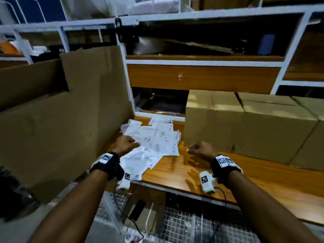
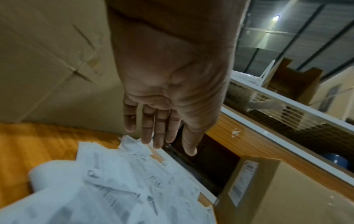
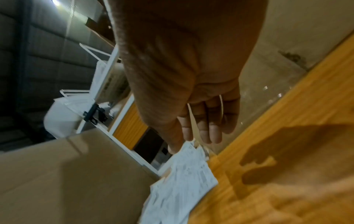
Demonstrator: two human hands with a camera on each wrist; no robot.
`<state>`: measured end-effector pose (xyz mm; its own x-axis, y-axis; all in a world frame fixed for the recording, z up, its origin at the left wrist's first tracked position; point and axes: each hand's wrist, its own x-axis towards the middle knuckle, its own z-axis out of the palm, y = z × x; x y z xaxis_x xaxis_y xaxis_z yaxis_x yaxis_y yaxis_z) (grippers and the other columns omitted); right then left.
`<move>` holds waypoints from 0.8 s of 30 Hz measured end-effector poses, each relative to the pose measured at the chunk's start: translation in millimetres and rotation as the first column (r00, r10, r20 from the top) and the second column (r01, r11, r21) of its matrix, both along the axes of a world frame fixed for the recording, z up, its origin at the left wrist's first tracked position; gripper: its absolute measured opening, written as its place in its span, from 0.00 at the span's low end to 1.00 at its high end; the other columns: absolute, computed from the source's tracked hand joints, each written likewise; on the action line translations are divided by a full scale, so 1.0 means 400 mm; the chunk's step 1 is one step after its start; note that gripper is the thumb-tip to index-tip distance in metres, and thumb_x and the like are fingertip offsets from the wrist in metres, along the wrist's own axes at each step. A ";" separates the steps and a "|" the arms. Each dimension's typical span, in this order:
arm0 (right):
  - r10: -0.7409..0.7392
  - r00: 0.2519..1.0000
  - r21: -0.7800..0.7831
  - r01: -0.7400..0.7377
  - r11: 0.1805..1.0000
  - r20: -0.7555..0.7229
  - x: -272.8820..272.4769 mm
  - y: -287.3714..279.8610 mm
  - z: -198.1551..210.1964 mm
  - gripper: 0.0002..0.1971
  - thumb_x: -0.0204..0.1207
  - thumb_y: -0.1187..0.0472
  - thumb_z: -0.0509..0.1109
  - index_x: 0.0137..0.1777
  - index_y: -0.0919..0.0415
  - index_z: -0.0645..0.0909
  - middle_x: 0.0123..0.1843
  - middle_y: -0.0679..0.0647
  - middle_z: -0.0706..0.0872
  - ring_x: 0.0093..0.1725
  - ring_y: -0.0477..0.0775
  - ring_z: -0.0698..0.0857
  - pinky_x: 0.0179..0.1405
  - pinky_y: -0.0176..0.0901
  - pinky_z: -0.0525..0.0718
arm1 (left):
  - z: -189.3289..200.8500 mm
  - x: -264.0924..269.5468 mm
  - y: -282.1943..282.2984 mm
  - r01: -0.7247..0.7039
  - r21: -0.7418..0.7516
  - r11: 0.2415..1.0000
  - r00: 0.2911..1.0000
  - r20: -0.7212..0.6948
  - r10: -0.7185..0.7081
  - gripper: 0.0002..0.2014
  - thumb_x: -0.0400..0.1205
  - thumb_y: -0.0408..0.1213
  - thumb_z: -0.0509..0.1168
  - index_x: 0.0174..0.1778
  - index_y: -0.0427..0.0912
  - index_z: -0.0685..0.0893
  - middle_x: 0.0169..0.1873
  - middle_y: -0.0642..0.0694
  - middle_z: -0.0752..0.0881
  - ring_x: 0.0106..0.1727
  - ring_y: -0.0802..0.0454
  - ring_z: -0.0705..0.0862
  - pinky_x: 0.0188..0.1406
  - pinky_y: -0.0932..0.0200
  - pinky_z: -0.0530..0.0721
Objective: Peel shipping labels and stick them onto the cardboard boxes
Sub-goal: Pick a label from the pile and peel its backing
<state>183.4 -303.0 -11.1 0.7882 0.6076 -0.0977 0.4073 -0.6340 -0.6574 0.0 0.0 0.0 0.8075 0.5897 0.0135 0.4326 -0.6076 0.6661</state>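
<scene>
A loose pile of white shipping labels (image 1: 154, 142) (image 2: 124, 181) (image 3: 182, 174) lies on the wooden table (image 1: 192, 172). My left hand (image 1: 128, 142) (image 2: 162, 141) hovers over the pile's left edge with its fingers straight and holds nothing. To the right of the pile, my right hand (image 1: 198, 149) (image 3: 201, 136) hangs just above the table with loosely curled fingers, and I see nothing in it. Closed cardboard boxes (image 1: 245, 125) stand at the right. One box (image 2: 287, 189) bears a stuck label (image 2: 246, 178) on its side.
A large open cardboard box (image 1: 61, 120) (image 3: 67, 174) stands to the left of the pile, its flaps raised. A white-framed shelf unit (image 1: 201, 62) rises behind the table. A wire mesh rack (image 1: 184, 225) and a cable lie below the table's front edge.
</scene>
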 end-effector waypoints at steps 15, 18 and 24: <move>-0.398 0.917 -0.170 0.394 0.904 0.007 -0.040 0.314 -0.160 0.38 0.73 0.36 0.78 0.69 0.69 0.79 0.66 0.69 0.85 0.68 0.70 0.83 0.67 0.61 0.84 | -0.248 0.010 0.096 0.015 0.070 0.997 0.992 -0.124 -0.006 0.39 0.66 0.59 0.83 0.71 0.45 0.83 0.71 0.41 0.81 0.76 0.41 0.74 0.75 0.45 0.72; -0.449 0.891 -0.260 0.450 0.854 0.068 -0.043 0.352 -0.169 0.48 0.70 0.33 0.79 0.79 0.67 0.69 0.77 0.69 0.75 0.77 0.72 0.74 0.74 0.59 0.78 | -0.262 0.014 0.100 0.001 0.034 0.999 0.984 -0.177 0.005 0.43 0.65 0.60 0.84 0.73 0.46 0.80 0.74 0.43 0.78 0.77 0.43 0.72 0.76 0.46 0.68; -0.527 0.847 -0.249 0.498 0.831 -0.065 -0.020 0.394 -0.168 0.52 0.64 0.46 0.89 0.80 0.67 0.65 0.79 0.68 0.71 0.78 0.71 0.75 0.74 0.61 0.81 | -0.284 0.026 0.103 -0.021 0.099 0.995 0.981 -0.190 0.040 0.44 0.63 0.61 0.84 0.72 0.46 0.80 0.72 0.43 0.78 0.75 0.43 0.73 0.73 0.45 0.72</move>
<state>175.3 -145.5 -78.5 0.9524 0.0715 -0.2964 -0.0924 -0.8587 -0.5041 10.4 41.3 -113.6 0.7822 0.6177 -0.0820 0.5659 -0.6491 0.5084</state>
